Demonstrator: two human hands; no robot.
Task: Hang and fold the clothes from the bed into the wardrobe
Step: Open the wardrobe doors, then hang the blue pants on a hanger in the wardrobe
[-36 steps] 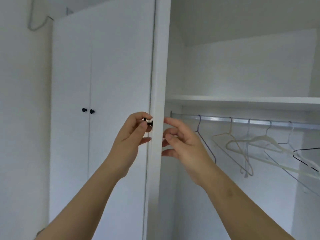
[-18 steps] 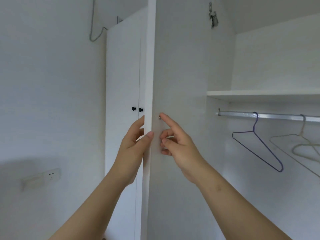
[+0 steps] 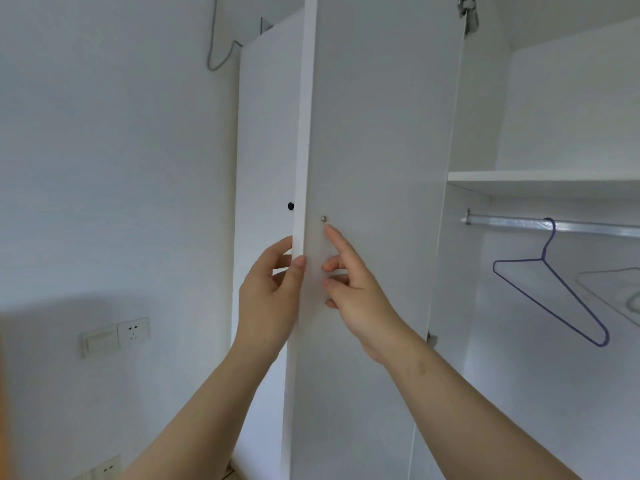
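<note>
Both hands are up at the free edge of the open wardrobe door (image 3: 377,133). Her left hand (image 3: 268,299) is on the outer side of that edge, thumb laid along the narrow edge face and the fingers curled round behind the panel, so it grips the door. Her right hand (image 3: 353,292) is on the inner face, forefinger straight and pointing up with its tip just below a small metal screw head (image 3: 323,218); the other fingers are bent loosely with their tips against the panel, and they hold nothing. The two hands sit level with each other, apart only by the door's edge between them. A black knob (image 3: 290,206) pokes out just left of the edge, above the left hand. Behind the door stands a closed white door (image 3: 266,133). To the right of the hands the wardrobe stands open: a shelf (image 3: 540,180) runs across, a metal rail (image 3: 554,226) just under it, and a purple wire hanger (image 3: 550,282) hangs from the rail, well apart from the right hand. A pale hanger (image 3: 609,282) hangs beside it at the frame's edge. On the wall to the left are a switch and socket (image 3: 116,336), below hand level. A hinge (image 3: 468,15) shows at the door's top.
</note>
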